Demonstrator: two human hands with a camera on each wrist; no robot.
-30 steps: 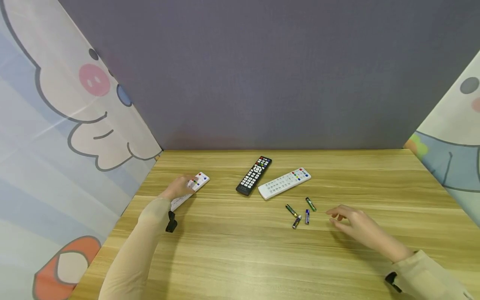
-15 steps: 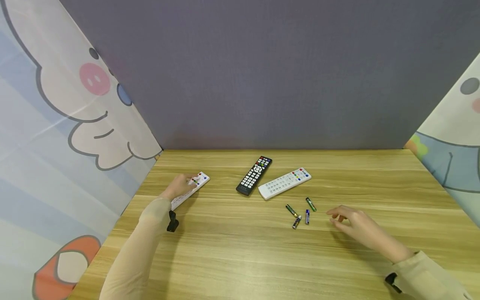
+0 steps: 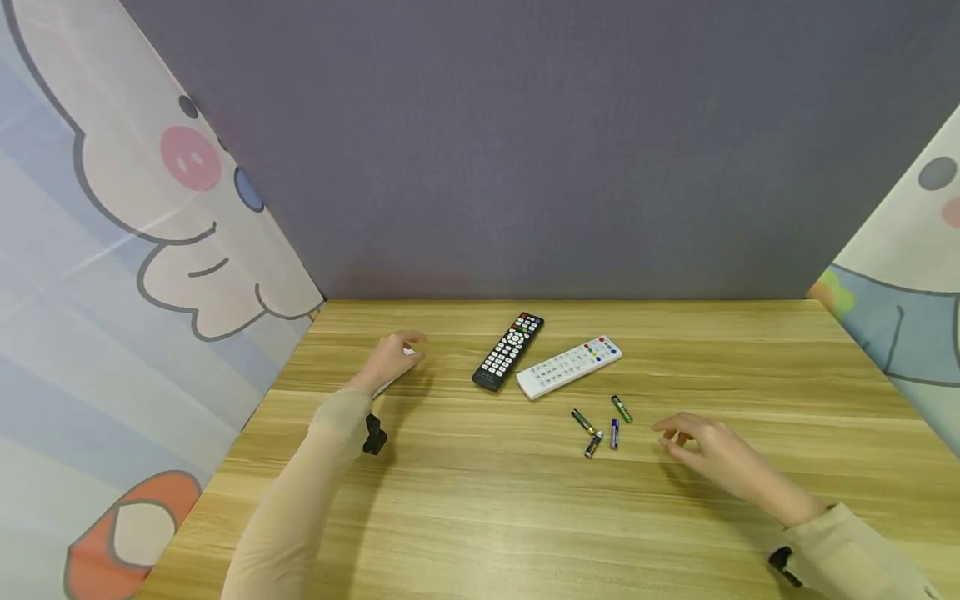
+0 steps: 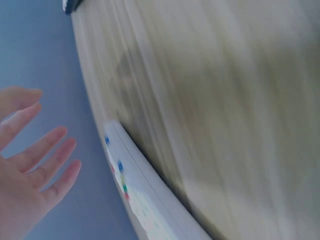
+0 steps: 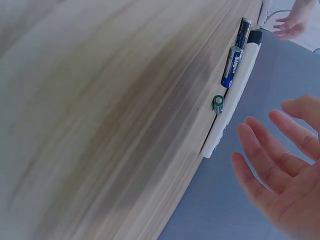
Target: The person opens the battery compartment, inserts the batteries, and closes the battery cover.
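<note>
My left hand (image 3: 387,362) hovers over a white remote control (image 4: 145,185) at the left of the table, and hides most of it in the head view. In the left wrist view its fingers (image 4: 62,182) are spread and loosely bent, apart from the remote. On the right side, my right hand (image 3: 708,450) hangs over the table with relaxed fingers and holds nothing. Several small batteries lie to its left, among them a blue one (image 3: 614,434) and a green one (image 3: 622,408).
A black remote control (image 3: 508,353) and a second white remote control (image 3: 570,367) lie at the middle of the wooden table (image 3: 480,517). A grey panel (image 3: 540,167) rises behind the far edge. Cartoon-printed cloth (image 3: 97,350) borders the left side.
My left hand has let go of the left white remote control, lifted and shifted a little to the right and away. The right hand and the batteries stay where they were.
</note>
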